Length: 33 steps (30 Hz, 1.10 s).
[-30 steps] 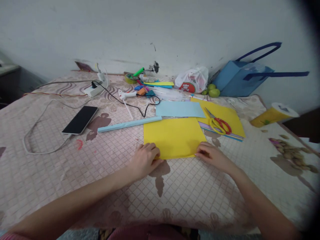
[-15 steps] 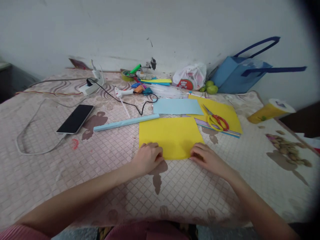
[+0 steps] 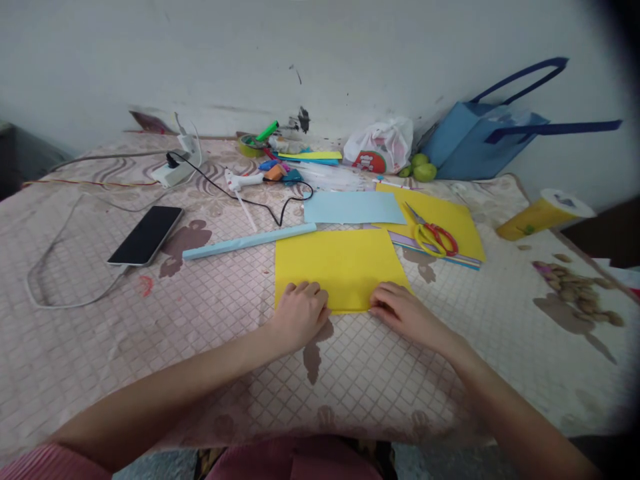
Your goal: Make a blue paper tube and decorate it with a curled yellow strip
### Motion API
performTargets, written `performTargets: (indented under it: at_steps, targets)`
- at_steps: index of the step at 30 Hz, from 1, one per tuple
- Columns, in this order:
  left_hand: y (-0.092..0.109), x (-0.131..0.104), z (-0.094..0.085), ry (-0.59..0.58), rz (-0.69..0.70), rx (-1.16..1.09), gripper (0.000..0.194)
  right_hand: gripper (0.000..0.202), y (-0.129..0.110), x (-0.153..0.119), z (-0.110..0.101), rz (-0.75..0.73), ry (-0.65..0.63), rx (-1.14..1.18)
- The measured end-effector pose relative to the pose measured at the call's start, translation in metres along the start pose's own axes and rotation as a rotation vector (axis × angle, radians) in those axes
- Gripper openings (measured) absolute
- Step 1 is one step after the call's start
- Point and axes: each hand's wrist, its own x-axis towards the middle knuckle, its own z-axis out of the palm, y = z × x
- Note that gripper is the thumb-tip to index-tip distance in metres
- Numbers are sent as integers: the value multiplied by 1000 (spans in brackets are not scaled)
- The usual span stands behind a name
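Note:
A yellow sheet of paper (image 3: 340, 263) lies flat in front of me, its near edge slightly folded or rolled up. My left hand (image 3: 304, 310) is closed on the left part of that near edge, fingers curled over it. At the right part, my right hand (image 3: 395, 307) pinches the same edge, its fingertips partly hidden. Just beyond the sheet's left corner rests a light blue paper tube (image 3: 250, 241). A light blue paper strip (image 3: 353, 208) lies behind the yellow sheet.
Scissors (image 3: 431, 233) with red and yellow handles lie on stacked coloured paper (image 3: 460, 220). Left are a charging phone (image 3: 147, 235), a power strip (image 3: 173, 172) and a white glue gun (image 3: 243, 180). A blue bag (image 3: 480, 143), a yellow roll (image 3: 533, 217) and peanuts (image 3: 575, 290) are right.
My right hand has shifted a little left along the near edge, closer to my left hand. The edge now looks straighter and more tightly folded. The view has shifted slightly.

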Motion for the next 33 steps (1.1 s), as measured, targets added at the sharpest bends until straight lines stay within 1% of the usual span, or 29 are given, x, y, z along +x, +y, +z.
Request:
performTargets:
  at_steps: [5,9,13,18,21,25,28,33]
  targets:
    - [2,0,4,25,21,4,18,10,-2,0,4,12,43,-18]
    - [2,3,8,58,52,-50,17,7,-8,1,4,16,35,-7]
    - [4,7,12,76,86,-54,19,7,-12,3,4,23,35,-4]
    - [7,9,13,84,57,-51,18,11,-15,6,7,50,42,-17]
    - [8,9,12,72,41,-48,18,11,-16,7,11,62,72,-68]
    - [10,9,11,72,33,-42,22,11,-16,7,16,60,110,-112]
    - [11,10,12,77,25,-29,25,10,-16,7,16,59,114,-113]
    - [12,11,15,80,20,5,22,10,-17,8,17,85,113,-121]
